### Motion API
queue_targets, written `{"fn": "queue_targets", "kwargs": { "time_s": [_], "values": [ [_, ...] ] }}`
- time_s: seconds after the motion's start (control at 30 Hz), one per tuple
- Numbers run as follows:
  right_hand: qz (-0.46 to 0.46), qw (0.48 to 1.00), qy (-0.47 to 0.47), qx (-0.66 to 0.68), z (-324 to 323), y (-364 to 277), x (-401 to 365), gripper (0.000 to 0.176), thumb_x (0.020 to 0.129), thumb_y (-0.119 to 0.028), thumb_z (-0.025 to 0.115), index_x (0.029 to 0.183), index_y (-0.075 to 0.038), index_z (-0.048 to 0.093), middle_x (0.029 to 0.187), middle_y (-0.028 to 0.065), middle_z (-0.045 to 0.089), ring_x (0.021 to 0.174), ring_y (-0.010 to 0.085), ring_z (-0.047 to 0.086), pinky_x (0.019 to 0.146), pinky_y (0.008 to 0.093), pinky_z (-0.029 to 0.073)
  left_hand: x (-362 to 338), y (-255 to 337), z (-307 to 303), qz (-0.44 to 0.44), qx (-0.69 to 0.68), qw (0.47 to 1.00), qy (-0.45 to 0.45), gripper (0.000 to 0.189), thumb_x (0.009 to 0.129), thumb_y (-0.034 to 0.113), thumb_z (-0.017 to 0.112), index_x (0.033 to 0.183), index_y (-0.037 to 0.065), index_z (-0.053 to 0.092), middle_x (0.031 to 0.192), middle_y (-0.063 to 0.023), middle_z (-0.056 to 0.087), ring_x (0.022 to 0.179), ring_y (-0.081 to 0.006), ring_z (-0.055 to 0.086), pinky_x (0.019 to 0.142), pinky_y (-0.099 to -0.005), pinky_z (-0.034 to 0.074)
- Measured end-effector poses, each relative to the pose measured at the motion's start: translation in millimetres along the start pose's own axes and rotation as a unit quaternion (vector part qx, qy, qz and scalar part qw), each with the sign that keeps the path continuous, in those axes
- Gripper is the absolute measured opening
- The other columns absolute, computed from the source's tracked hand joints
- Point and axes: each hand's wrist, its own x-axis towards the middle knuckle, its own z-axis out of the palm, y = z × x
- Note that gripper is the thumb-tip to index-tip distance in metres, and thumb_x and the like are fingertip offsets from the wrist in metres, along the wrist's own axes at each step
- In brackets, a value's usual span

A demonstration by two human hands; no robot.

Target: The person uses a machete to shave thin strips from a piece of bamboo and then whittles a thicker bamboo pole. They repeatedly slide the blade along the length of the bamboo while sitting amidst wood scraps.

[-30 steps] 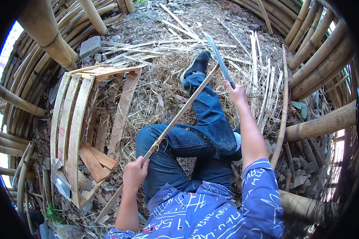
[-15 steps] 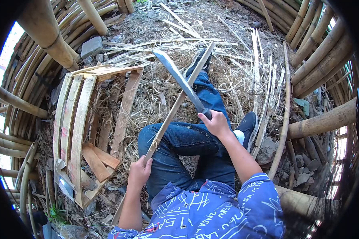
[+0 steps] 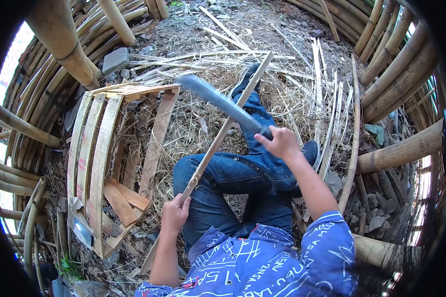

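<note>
A long bamboo strip [image 3: 214, 147] slants from beside my left hip up across my bent leg toward my far foot. My left hand [image 3: 175, 214] is closed around its lower part, near a node. In my right hand [image 3: 281, 142] is the dark handle of a machete [image 3: 222, 102], whose broad blade points up and left. The blade crosses over the strip in this view, and its tip end is smeared by motion. Pale shavings [image 3: 282, 104] lie thick on the ground around my outstretched leg, and bits of them cling to my jeans [image 3: 233, 171].
On the left stands a slatted wooden crate [image 3: 98, 153] with loose boards inside. Split bamboo strips [image 3: 327, 114] lie to the right and across the far ground. Thick bamboo poles [image 3: 401, 147] frame both sides. A grey block [image 3: 116, 60] rests at the upper left, stones [image 3: 376, 218] at the right.
The machete and my right hand have shifted right, and the blade has swung flatter, its tip now further left and lower. The strip's far end has moved slightly right.
</note>
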Motion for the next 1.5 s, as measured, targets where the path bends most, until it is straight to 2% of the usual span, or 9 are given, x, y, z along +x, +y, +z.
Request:
{"fn": "queue_targets", "kwargs": {
  "time_s": [0.23, 0.53, 0.63, 0.73, 0.93, 1.03, 1.33, 1.47, 1.5],
  "values": [
    [0.17, 0.985, 0.015, 0.024, -58, 57, 56, 0.068, 0.088, -0.069, 0.053, 0.079, -0.004, 0.069, 0.075, 0.0184, 0.07, 0.074, 0.0343, 0.071, 0.069, 0.0445, 0.055, 1, -4, -1, 0.024, 0.031, 0.999, 0.006, 0.024, 0.092, 0.023, 0.065, 0.083, 0.002, 0.06, 0.064, -0.0228, 0.06, 0.063, -0.0428, 0.061, 0.054, -0.0486, 0.046],
    [0.224, 0.974, 0.033, 0.023, -45, 65, 67, 0.07, 0.088, -0.072, 0.049, 0.079, -0.005, 0.071, 0.078, 0.0169, 0.071, 0.081, 0.033, 0.071, 0.072, 0.044, 0.055, 3, 2, -7, 0.0, 0.024, 0.999, -0.021, 0.023, 0.092, 0.023, 0.065, 0.083, 0.002, 0.06, 0.065, -0.0223, 0.06, 0.063, -0.042, 0.062, 0.054, -0.0474, 0.046],
    [0.229, 0.969, 0.061, 0.067, -40, 75, 77, 0.07, 0.088, -0.074, 0.046, 0.068, -0.009, 0.064, 0.064, 0.0087, 0.064, 0.061, 0.0243, 0.064, 0.056, 0.0384, 0.046, 3, 2, -10, 0.005, 0.032, 0.999, -0.025, 0.023, 0.092, 0.023, 0.065, 0.085, 0.001, 0.061, 0.065, -0.0229, 0.06, 0.064, -0.0422, 0.062, 0.055, -0.0472, 0.046],
    [0.263, 0.962, 0.042, 0.064, -47, 76, 83, 0.073, 0.087, -0.073, 0.047, 0.075, -0.006, 0.071, 0.074, 0.0149, 0.07, 0.076, 0.0306, 0.071, 0.067, 0.0422, 0.054, 4, 1, -10, 0.007, 0.037, 0.999, -0.032, 0.023, 0.092, 0.022, 0.065, 0.086, 0.001, 0.061, 0.066, -0.0236, 0.06, 0.064, -0.0426, 0.062, 0.055, -0.0472, 0.046],
    [0.281, 0.956, 0.046, 0.076, -55, 74, 86, 0.073, 0.088, -0.073, 0.047, 0.073, -0.005, 0.071, 0.07, 0.0134, 0.069, 0.072, 0.0292, 0.07, 0.064, 0.0409, 0.052, 7, 7, -13, -0.034, -0.006, 0.997, -0.064, 0.023, 0.093, 0.021, 0.064, 0.087, -0.001, 0.06, 0.066, -0.0249, 0.059, 0.064, -0.0437, 0.061, 0.056, -0.046, 0.046],
    [0.266, 0.928, 0.129, 0.225, -38, 82, 95, 0.065, 0.089, -0.067, 0.056, 0.061, -0.008, 0.055, 0.055, 0.0042, 0.055, 0.042, 0.0138, 0.052, 0.041, 0.0289, 0.041, 7, 8, -13, -0.039, -0.016, 0.996, -0.072, 0.022, 0.093, 0.019, 0.063, 0.089, -0.002, 0.061, 0.066, -0.0253, 0.059, 0.064, -0.0437, 0.061, 0.055, -0.0447, 0.046],
    [0.227, 0.76, 0.14, 0.593, -20, 5, 19, 0.058, 0.095, -0.059, 0.053, 0.069, -0.007, 0.051, 0.054, 0.0047, 0.051, 0.04, 0.0132, 0.049, 0.038, 0.0274, 0.04, 15, -5, -11, -0.079, -0.139, 0.982, -0.099, 0.028, 0.095, 0.024, 0.062, 0.091, -0.004, 0.064, 0.059, -0.0082, 0.053, 0.058, -0.0121, 0.046, 0.056, -0.0329, 0.042],
    [0.216, 0.742, 0.13, 0.621, 0, -17, -33, 0.056, 0.098, -0.056, 0.052, 0.071, -0.006, 0.051, 0.055, 0.0044, 0.051, 0.041, 0.0129, 0.049, 0.038, 0.0272, 0.039, 23, 24, -34, -0.129, -0.032, 0.975, -0.179, 0.038, 0.089, 0.035, 0.07, 0.086, -0.003, 0.065, 0.061, -0.0128, 0.06, 0.058, -0.0172, 0.058, 0.06, -0.0345, 0.047],
    [0.218, 0.746, 0.13, 0.616, 4, -21, -45, 0.055, 0.098, -0.054, 0.052, 0.071, -0.006, 0.052, 0.055, 0.0042, 0.051, 0.041, 0.0125, 0.049, 0.039, 0.0268, 0.039, 25, 30, -35, -0.132, 0.004, 0.977, -0.17, 0.041, 0.085, 0.037, 0.073, 0.083, -0.003, 0.063, 0.066, -0.0176, 0.065, 0.062, -0.0274, 0.065, 0.062, -0.0391, 0.05]
  ]
}}
